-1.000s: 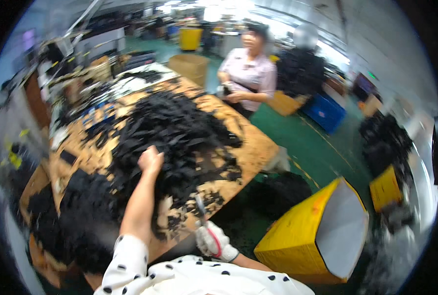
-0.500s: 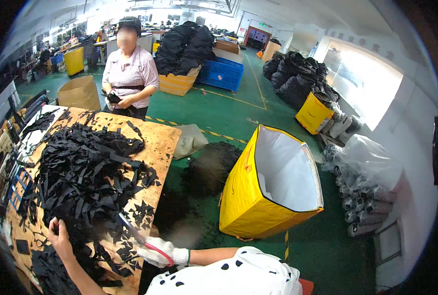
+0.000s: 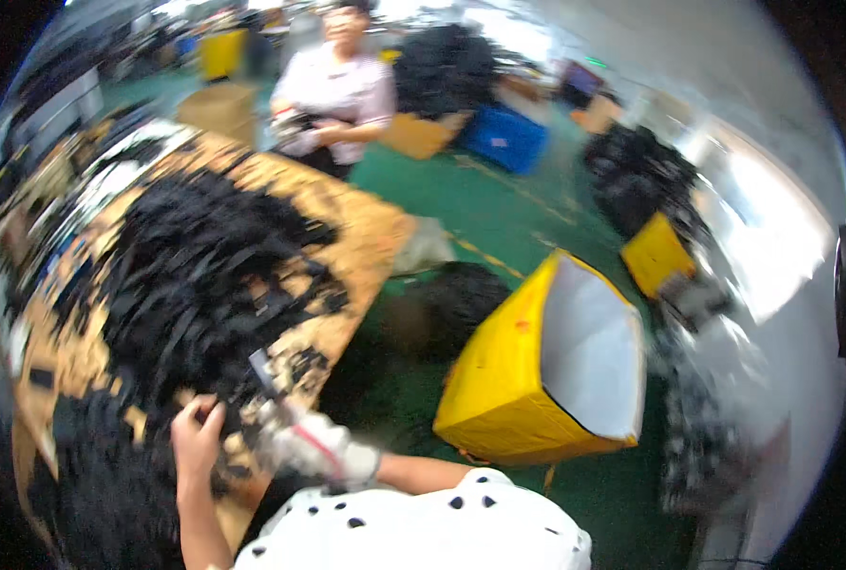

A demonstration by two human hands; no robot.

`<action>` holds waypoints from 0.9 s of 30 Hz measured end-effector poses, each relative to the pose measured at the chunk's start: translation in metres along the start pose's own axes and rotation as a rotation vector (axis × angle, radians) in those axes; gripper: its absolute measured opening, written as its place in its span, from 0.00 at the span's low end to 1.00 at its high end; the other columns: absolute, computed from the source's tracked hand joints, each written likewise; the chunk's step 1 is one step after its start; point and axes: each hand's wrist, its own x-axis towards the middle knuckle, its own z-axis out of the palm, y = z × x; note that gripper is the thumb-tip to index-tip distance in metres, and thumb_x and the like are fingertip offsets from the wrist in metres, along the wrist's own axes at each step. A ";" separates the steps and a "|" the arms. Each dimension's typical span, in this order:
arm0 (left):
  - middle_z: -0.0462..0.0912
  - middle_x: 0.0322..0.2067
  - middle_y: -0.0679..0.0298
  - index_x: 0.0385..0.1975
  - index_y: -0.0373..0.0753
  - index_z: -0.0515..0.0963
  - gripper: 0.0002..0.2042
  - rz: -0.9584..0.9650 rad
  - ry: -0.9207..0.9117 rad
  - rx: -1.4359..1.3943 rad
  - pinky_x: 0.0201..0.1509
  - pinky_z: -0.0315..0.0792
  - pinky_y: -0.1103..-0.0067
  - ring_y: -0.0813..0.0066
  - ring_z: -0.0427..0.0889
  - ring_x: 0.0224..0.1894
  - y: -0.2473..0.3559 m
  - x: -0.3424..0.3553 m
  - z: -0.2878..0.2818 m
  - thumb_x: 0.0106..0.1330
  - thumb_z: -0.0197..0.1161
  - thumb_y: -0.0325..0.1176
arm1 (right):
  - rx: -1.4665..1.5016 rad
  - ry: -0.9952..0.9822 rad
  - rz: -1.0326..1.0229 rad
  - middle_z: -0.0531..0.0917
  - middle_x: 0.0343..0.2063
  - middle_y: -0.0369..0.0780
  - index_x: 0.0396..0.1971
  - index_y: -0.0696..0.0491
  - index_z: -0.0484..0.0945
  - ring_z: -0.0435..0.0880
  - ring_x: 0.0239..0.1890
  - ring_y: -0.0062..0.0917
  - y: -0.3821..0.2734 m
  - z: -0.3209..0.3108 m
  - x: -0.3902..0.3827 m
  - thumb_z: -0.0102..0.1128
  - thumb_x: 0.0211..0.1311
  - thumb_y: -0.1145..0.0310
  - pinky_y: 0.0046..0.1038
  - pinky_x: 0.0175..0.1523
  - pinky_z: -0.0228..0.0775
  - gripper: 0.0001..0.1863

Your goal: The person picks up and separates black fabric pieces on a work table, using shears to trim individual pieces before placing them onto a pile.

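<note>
My bare left hand [image 3: 198,435] is over the near part of the wooden table [image 3: 370,223], fingers curled together beside black fabric strips; whatever is in them is blurred. My right hand [image 3: 347,458], in a white glove, grips a pair of scissors [image 3: 263,372] with a red handle. Their blades point away from me, toward small black scraps at the table's right edge. Just beyond both hands spreads a big heap of black strips [image 3: 204,275]. Another pile of black strips [image 3: 109,484] lies at the near left.
To the right stands a yellow bag [image 3: 489,380] with its white-lined mouth open. Dark scraps [image 3: 461,294] are heaped on the green floor between table and bag. Across the table another person [image 3: 337,95] stands, hands together at the waist. A blue crate [image 3: 503,141] is farther back.
The whole view has shifted and blurred, with the scene sliding right and tilting. My left hand has come closer to my right hand, which still holds the scissors.
</note>
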 end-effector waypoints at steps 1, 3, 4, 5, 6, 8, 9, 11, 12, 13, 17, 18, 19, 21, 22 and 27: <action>0.73 0.21 0.67 0.28 0.29 0.76 0.08 -0.046 -0.026 -0.065 0.34 0.65 0.81 0.81 0.69 0.27 -0.003 0.001 0.001 0.54 0.61 0.29 | 0.493 -0.141 0.647 0.71 0.16 0.29 0.31 0.44 0.74 0.67 0.11 0.17 -0.029 -0.009 -0.001 0.48 0.62 0.49 0.23 0.15 0.59 0.15; 0.72 0.22 0.71 0.29 0.33 0.76 0.10 -0.059 -0.146 -0.020 0.32 0.65 0.82 0.83 0.68 0.27 0.020 0.013 0.016 0.56 0.62 0.34 | 0.813 -0.144 0.564 0.68 0.14 0.27 0.25 0.43 0.70 0.63 0.10 0.15 0.010 -0.027 0.003 0.49 0.61 0.53 0.18 0.15 0.55 0.11; 0.71 0.23 0.73 0.29 0.36 0.76 0.10 -0.115 -0.150 -0.114 0.30 0.64 0.84 0.86 0.68 0.27 0.010 0.011 0.009 0.57 0.61 0.37 | 0.230 0.004 0.173 0.67 0.15 0.28 0.31 0.45 0.68 0.62 0.10 0.15 -0.055 0.018 -0.019 0.51 0.56 0.64 0.18 0.15 0.55 0.04; 0.71 0.23 0.73 0.28 0.36 0.75 0.11 -0.099 -0.169 -0.105 0.27 0.64 0.85 0.88 0.67 0.27 0.020 0.010 0.008 0.57 0.61 0.38 | 0.288 0.061 0.172 0.68 0.18 0.31 0.37 0.48 0.66 0.64 0.13 0.16 -0.063 0.020 -0.026 0.50 0.51 0.72 0.17 0.17 0.57 0.11; 0.72 0.23 0.74 0.28 0.36 0.75 0.11 -0.126 -0.216 -0.097 0.25 0.63 0.84 0.88 0.67 0.25 0.007 0.012 0.007 0.58 0.62 0.39 | 0.286 0.057 0.131 0.69 0.21 0.32 0.38 0.49 0.65 0.65 0.16 0.16 -0.061 0.025 -0.028 0.51 0.49 0.72 0.18 0.19 0.58 0.13; 0.72 0.21 0.75 0.27 0.36 0.75 0.10 -0.158 -0.185 -0.212 0.25 0.63 0.85 0.88 0.67 0.23 0.005 0.010 0.012 0.58 0.62 0.37 | 0.011 -0.018 0.051 0.74 0.27 0.33 0.50 0.51 0.65 0.70 0.22 0.16 -0.041 0.008 -0.027 0.48 0.54 0.70 0.18 0.26 0.64 0.21; 0.73 0.21 0.74 0.27 0.36 0.74 0.09 -0.146 -0.159 -0.266 0.25 0.63 0.86 0.88 0.67 0.23 -0.002 0.008 0.013 0.58 0.62 0.36 | -0.178 -0.009 -0.009 0.75 0.29 0.33 0.55 0.51 0.64 0.71 0.24 0.17 -0.033 0.005 -0.026 0.48 0.56 0.70 0.18 0.28 0.65 0.24; 0.72 0.20 0.73 0.27 0.36 0.74 0.10 -0.103 -0.150 -0.276 0.26 0.63 0.85 0.87 0.66 0.23 -0.010 0.004 0.006 0.58 0.62 0.36 | -0.357 -0.082 0.053 0.78 0.33 0.35 0.62 0.53 0.58 0.75 0.29 0.19 -0.031 0.004 -0.026 0.50 0.59 0.67 0.20 0.33 0.68 0.29; 0.71 0.21 0.71 0.25 0.35 0.74 0.10 -0.210 -0.175 -0.304 0.29 0.64 0.84 0.85 0.67 0.24 -0.007 0.002 0.005 0.57 0.62 0.36 | -0.461 -0.100 0.009 0.79 0.34 0.37 0.62 0.53 0.57 0.76 0.30 0.22 -0.031 0.004 -0.025 0.50 0.59 0.66 0.22 0.35 0.69 0.30; 0.71 0.21 0.71 0.25 0.35 0.74 0.10 -0.217 -0.175 -0.300 0.29 0.64 0.84 0.85 0.67 0.24 -0.006 0.001 0.006 0.57 0.62 0.36 | -0.566 -0.115 -0.035 0.80 0.35 0.39 0.62 0.54 0.57 0.78 0.32 0.25 -0.032 0.003 -0.025 0.50 0.60 0.65 0.24 0.36 0.70 0.30; 0.70 0.22 0.66 0.23 0.34 0.73 0.11 -0.140 -0.157 -0.198 0.33 0.65 0.80 0.81 0.69 0.28 -0.003 -0.001 0.007 0.55 0.62 0.36 | -0.689 -0.118 -0.054 0.80 0.37 0.43 0.62 0.54 0.57 0.80 0.34 0.31 -0.029 0.003 -0.027 0.49 0.61 0.61 0.26 0.37 0.71 0.30; 0.70 0.22 0.64 0.24 0.34 0.73 0.11 -0.087 -0.140 -0.150 0.34 0.66 0.79 0.80 0.69 0.28 -0.004 -0.002 0.006 0.55 0.62 0.36 | -0.716 -0.120 -0.142 0.80 0.38 0.44 0.61 0.55 0.57 0.80 0.36 0.34 -0.033 0.008 -0.027 0.48 0.62 0.59 0.28 0.39 0.71 0.30; 0.70 0.21 0.63 0.24 0.33 0.74 0.11 -0.034 -0.122 -0.101 0.34 0.66 0.78 0.79 0.70 0.28 -0.005 -0.003 0.006 0.55 0.62 0.36 | -0.740 -0.123 -0.230 0.80 0.40 0.46 0.61 0.55 0.58 0.80 0.38 0.37 -0.035 0.011 -0.027 0.47 0.62 0.57 0.30 0.40 0.71 0.30; 0.71 0.22 0.62 0.25 0.33 0.74 0.11 -0.040 -0.121 -0.077 0.34 0.66 0.78 0.78 0.70 0.28 -0.002 -0.005 0.006 0.55 0.62 0.36 | -0.757 -0.137 -0.186 0.79 0.41 0.47 0.60 0.55 0.58 0.80 0.40 0.38 -0.036 0.011 -0.026 0.46 0.63 0.55 0.31 0.42 0.71 0.30; 0.72 0.22 0.60 0.25 0.32 0.74 0.11 -0.044 -0.123 -0.050 0.34 0.67 0.78 0.78 0.71 0.28 0.000 -0.006 0.006 0.55 0.62 0.36 | -0.771 -0.148 -0.142 0.78 0.41 0.48 0.60 0.56 0.58 0.79 0.41 0.40 -0.037 0.011 -0.026 0.46 0.63 0.53 0.32 0.44 0.71 0.30; 0.74 0.20 0.61 0.25 0.31 0.73 0.11 -0.037 -0.132 -0.092 0.30 0.67 0.79 0.79 0.71 0.24 0.008 -0.008 0.008 0.56 0.61 0.34 | -0.702 -0.161 -0.112 0.79 0.38 0.46 0.58 0.56 0.60 0.80 0.36 0.39 -0.029 0.009 -0.021 0.46 0.63 0.53 0.31 0.39 0.71 0.29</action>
